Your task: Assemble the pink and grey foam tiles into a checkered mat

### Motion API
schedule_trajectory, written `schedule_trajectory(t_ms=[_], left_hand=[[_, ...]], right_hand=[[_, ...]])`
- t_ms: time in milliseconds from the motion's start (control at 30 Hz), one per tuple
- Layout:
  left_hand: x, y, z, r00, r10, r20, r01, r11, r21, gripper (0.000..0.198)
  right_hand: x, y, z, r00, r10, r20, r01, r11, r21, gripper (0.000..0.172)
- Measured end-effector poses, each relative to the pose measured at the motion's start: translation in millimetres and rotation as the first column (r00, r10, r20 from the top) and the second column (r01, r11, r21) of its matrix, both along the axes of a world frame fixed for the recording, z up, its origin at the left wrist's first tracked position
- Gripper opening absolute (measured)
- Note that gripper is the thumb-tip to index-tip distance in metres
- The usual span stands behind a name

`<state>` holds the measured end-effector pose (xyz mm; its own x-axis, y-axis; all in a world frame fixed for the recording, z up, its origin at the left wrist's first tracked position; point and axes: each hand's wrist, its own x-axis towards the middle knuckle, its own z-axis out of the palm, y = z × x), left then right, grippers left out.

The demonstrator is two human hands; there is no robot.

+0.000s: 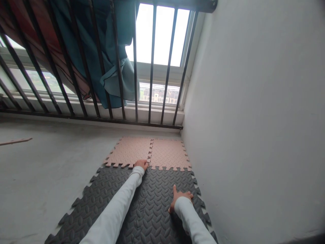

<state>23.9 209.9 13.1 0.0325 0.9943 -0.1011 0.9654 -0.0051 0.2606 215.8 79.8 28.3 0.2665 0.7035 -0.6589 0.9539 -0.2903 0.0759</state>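
Head view: my left grip (141, 164) rests at the inner corner of the left pink tile (132, 150), by the right pink tile (169, 153); whether it's pinching, I can't tell. My right grip (179, 195) is spread over the black mat (157, 188). Uneven pressure there could, I judge, pop the pink teeth upward or skew the seam.

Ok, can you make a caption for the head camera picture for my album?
Left fingers where two pink tiles meet, right fingers spread over the black mat.
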Motion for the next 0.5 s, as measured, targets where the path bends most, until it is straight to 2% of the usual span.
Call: schedule_trajectory(t_ms=[133, 367, 500], left_hand=[[6, 6, -0.4, 0.999, -0.022, -0.028, 0.021, 0.999, -0.037, 0.030], [8, 13, -1.8, 0.996, -0.042, -0.083, 0.033, 0.995, -0.097, 0.029], [10, 15, 1.9, 0.993, -0.049, -0.109, 0.034, 0.990, -0.136, 0.029]], right_hand=[[0, 0, 2.3, 1.000, 0.026, 0.003, -0.026, 1.000, 0.013, 0.122], [-7, -3, 20.7, 0.999, -0.019, 0.039, 0.020, 1.000, -0.023, 0.118], [-6, -3, 17.4, 0.999, 0.003, 0.033, -0.003, 1.000, -0.021, 0.119]])
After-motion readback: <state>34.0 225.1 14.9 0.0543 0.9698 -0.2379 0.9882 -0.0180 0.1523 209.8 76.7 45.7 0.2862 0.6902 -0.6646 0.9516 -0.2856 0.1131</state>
